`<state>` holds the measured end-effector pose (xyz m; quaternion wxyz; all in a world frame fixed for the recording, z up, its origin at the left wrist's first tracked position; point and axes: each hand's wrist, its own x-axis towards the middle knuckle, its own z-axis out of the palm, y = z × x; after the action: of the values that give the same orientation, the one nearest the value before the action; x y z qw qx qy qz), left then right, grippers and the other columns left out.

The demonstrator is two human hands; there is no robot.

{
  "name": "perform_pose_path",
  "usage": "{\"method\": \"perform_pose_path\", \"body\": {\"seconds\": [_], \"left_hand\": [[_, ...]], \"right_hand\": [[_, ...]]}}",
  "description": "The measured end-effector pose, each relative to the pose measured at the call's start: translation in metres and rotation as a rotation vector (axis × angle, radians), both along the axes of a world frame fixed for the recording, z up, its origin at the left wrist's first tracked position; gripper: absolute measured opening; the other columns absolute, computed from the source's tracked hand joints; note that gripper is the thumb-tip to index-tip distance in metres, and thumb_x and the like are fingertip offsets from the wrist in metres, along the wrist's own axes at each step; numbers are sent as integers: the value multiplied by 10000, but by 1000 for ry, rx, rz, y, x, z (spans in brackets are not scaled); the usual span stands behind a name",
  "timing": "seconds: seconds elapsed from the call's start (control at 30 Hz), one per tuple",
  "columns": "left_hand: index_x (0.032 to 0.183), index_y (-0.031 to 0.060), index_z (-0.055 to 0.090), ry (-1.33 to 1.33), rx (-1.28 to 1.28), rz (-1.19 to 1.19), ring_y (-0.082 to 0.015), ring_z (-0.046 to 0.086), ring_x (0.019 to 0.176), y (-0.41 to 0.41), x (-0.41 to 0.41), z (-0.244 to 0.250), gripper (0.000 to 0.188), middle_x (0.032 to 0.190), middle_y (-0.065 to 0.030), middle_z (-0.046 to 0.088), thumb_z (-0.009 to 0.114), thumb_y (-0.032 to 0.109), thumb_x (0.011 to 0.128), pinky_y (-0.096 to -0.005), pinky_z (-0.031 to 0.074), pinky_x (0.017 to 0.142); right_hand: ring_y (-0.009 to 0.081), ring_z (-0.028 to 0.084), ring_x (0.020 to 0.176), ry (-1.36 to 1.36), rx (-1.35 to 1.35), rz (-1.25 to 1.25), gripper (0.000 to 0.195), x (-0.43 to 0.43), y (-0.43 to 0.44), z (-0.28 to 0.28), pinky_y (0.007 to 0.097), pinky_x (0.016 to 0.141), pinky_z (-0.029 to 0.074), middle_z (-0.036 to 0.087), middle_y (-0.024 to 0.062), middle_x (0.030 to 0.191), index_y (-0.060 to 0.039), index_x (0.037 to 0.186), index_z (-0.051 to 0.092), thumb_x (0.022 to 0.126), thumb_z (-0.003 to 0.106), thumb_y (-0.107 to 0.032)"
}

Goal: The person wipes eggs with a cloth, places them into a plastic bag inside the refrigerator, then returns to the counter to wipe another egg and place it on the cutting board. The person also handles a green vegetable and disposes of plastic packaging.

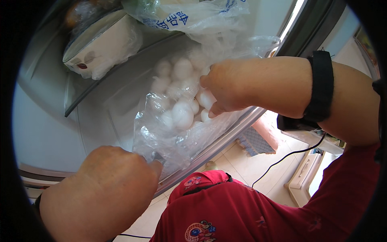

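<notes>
A clear plastic bag (178, 145) lies in a pull-out drawer or bin of an open refrigerator, with several white eggs (182, 115) inside. Its near-left edge is pinched by my left hand (121, 172), at the front of the drawer. My right hand (223, 87) reaches into the bag from the right, its thumb and fingers around a white egg (205, 98). Part of that egg and most of the fingers are hidden by the hand. Other eggs look blurry through the plastic film.
A glass shelf edge (90, 101) runs above the drawer. On it sit a plastic-wrapped white bowl (102, 45) and a printed plastic bag (193, 15). The drawer's front rim (208, 160) crosses before my knees. A black cable (287, 157) hangs from a device on my right forearm.
</notes>
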<state>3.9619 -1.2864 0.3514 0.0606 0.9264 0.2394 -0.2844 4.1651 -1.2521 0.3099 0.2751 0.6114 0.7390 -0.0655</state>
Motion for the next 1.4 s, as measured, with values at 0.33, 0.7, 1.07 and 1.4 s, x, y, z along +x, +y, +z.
{"method": "perform_pose_path", "body": {"seconds": [0.33, 0.7, 1.07, 1.4], "left_hand": [[840, 29, 644, -160, -14, 31, -293, 652, 672, 0, -10, -5, 76, 745, -113, 665, 616, 68, 781, -372, 517, 610], [875, 20, 575, -177, -62, 50, -313, 646, 705, -11, -2, 30, 140, 728, -131, 632, 608, 20, 738, -385, 503, 615], [887, 24, 579, -161, 117, 27, -322, 640, 709, -24, -8, 16, 151, 741, -132, 628, 595, 12, 738, -396, 506, 627], [946, 17, 599, -273, 6, 34, -321, 638, 775, -19, -12, 19, 185, 805, -139, 621, 603, 8, 762, -371, 515, 672]], "right_hand": [[361, 608, 983, 183, 57, 84, 451, 18, 0, -5, 438, 820, 495, 565, 203, 1132, -47, 1111, 640, 777, 727, -337], [345, 594, 1015, 264, -1, 87, 458, 16, 12, -18, 400, 845, 481, 606, 146, 1122, -88, 1147, 617, 714, 739, -175], [360, 628, 925, 331, 49, 88, 445, 10, 13, -26, 392, 790, 494, 667, 158, 982, -60, 1091, 621, 671, 765, -98], [349, 610, 1012, 135, 99, -108, 332, 25, -3, 10, 375, 834, 489, 623, 178, 1089, -13, 1104, 592, 785, 670, 29]]}}
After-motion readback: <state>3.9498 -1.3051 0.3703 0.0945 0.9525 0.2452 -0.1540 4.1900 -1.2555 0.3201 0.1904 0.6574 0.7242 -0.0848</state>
